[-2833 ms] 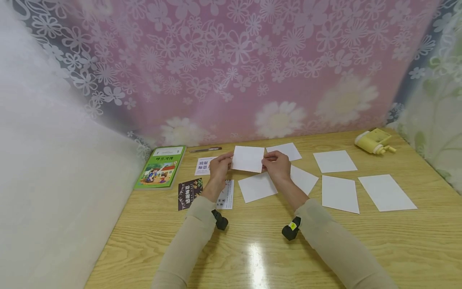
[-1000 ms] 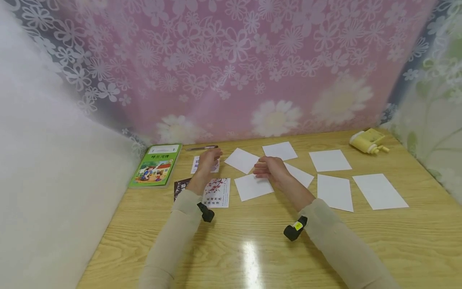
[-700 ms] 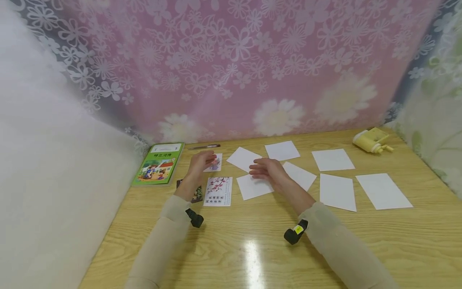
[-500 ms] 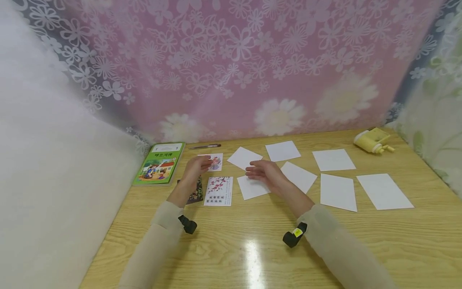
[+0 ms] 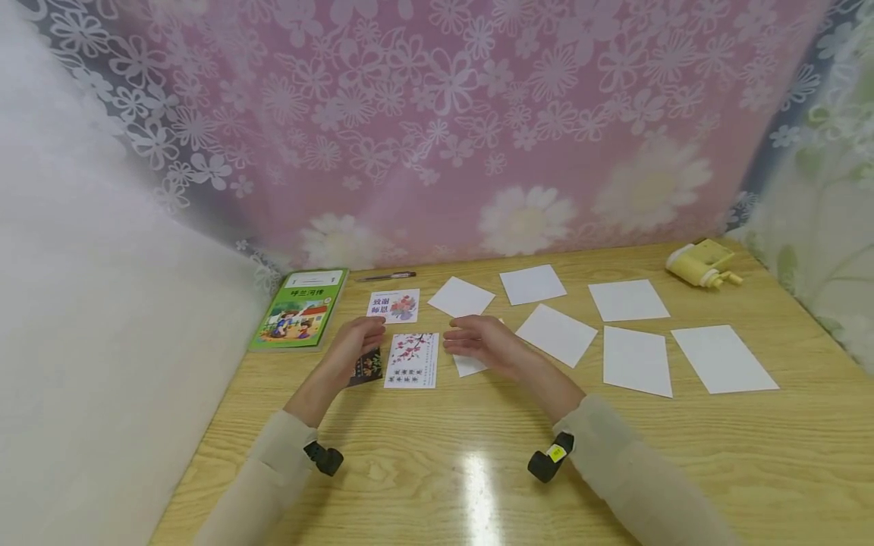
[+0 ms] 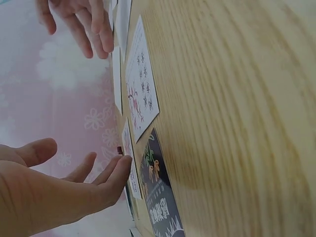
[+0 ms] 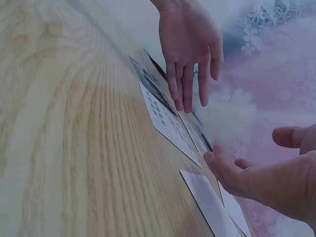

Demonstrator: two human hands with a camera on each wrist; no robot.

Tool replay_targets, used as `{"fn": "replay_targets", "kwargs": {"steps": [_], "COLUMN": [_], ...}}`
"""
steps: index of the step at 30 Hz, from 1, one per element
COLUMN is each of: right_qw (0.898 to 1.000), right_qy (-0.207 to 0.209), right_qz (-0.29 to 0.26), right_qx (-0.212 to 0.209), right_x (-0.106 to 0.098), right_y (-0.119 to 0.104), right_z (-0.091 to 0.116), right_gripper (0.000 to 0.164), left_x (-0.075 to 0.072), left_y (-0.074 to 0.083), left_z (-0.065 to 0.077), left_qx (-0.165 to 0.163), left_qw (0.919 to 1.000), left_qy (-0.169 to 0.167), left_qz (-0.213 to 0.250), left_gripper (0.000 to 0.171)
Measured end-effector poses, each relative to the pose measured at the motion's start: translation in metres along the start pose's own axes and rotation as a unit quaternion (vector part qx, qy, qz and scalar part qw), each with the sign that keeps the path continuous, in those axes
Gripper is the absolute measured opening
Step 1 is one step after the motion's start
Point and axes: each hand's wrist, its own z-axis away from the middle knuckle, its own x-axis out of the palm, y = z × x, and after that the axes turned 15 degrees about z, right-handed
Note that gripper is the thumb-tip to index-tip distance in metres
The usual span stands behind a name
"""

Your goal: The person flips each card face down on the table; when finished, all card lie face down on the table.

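My left hand [image 5: 350, 347] hovers over a dark printed card [image 5: 370, 368], partly covering it in the head view; its fingers are relaxed and hold nothing. Right of that card lies a white card with pink blossoms [image 5: 412, 361], and behind it a card with a bouquet [image 5: 394, 305]. My right hand [image 5: 486, 339] hangs above a blank white card [image 5: 468, 366], hiding much of it, its fingers loosely extended. Another blank card [image 5: 461, 296] lies askew just behind. In the left wrist view, a gap separates the left fingers [image 6: 116, 180] from the dark card [image 6: 160, 197].
Several more blank white cards [image 5: 628, 300] are spread over the right side of the wooden table [image 5: 410, 470]. A green book [image 5: 299, 311] lies at the left, a pen [image 5: 386, 277] at the back. A yellow plastic device [image 5: 702, 264] stands at the back right corner.
The blank card that both hands held up earlier now lies askew on the table behind the hands. Both hands have let go and drawn back toward the body, the left one also leftward.
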Motion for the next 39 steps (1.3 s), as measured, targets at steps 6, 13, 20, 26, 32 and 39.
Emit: {"fn": "replay_targets", "kwargs": {"steps": [6,13,20,26,32,39], "right_qw": [1.0,0.999,0.999,0.998,0.997,0.997], "right_qy": [-0.003,0.005,0.007,0.01,0.019,0.008], "right_qz": [-0.008,0.015,-0.022,-0.044,-0.063,-0.073], "right_qx": [0.022,0.038,0.042,0.039,0.037,0.034], "right_x": [0.01,0.014,0.021,0.025,0.028,0.032], "right_y": [0.0,0.003,0.006,0.007,0.009,0.013], "right_z": [0.002,0.002,0.003,0.005,0.003,0.001], "right_gripper": [0.057,0.056,0.055,0.052,0.052,0.051], "left_x": [0.0,0.002,0.004,0.004,0.004,0.003], "left_y": [-0.001,-0.003,-0.006,-0.008,-0.008,-0.008], "left_z": [0.009,0.019,0.019,0.019,0.021,0.022], "left_qx": [-0.027,-0.047,-0.052,-0.052,-0.039,0.006], "left_qw": [0.9996,0.9986,0.9982,0.9977,0.9977,0.9995], "left_qy": [-0.008,-0.016,-0.019,-0.012,0.002,0.024], "left_qz": [-0.004,-0.016,0.023,0.043,0.055,0.02], "left_gripper": [0.056,0.058,0.055,0.054,0.054,0.046]}}
